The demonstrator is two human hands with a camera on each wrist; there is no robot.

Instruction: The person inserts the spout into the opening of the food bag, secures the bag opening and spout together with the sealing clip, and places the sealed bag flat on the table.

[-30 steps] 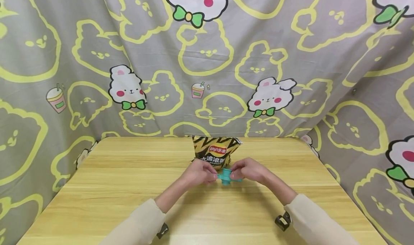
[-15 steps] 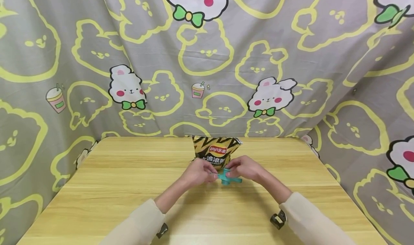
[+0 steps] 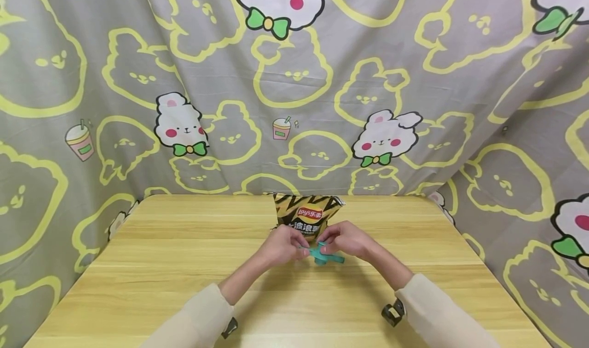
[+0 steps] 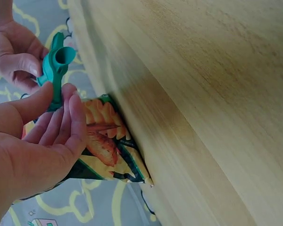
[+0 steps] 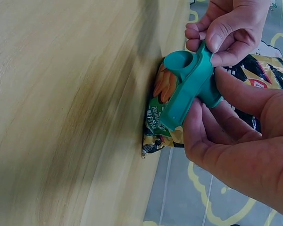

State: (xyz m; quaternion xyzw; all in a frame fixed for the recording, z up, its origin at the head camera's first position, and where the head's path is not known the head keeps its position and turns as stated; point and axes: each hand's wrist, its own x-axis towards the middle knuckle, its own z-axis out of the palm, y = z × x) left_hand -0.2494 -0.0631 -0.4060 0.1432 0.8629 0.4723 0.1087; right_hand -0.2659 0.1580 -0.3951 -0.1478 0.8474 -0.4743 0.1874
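A teal bag clip [image 3: 321, 259] with a round spout is held between both hands in front of the chip bag [image 3: 309, 207]. My left hand [image 3: 282, 246] pinches one end of its bar between thumb and fingers. The right hand [image 3: 350, 238] grips the round part on the side facing the bag, thumb on one side and fingers on the other. In the right wrist view the clip [image 5: 191, 94] shows its open spout and the bar's free end. The clip [image 4: 52, 70] hides part of the right hand in the left wrist view.
The black and gold chip bag stands upright near the back of the wooden table [image 3: 193, 266], its lower part partly covered by the hands. A patterned grey curtain [image 3: 221, 72] hangs behind and beside the table.
My right hand has shifted slightly left along the clip, and the clip has turned a little, its spout tilting. The left hand stays nearly in place. The chip bag has not moved.
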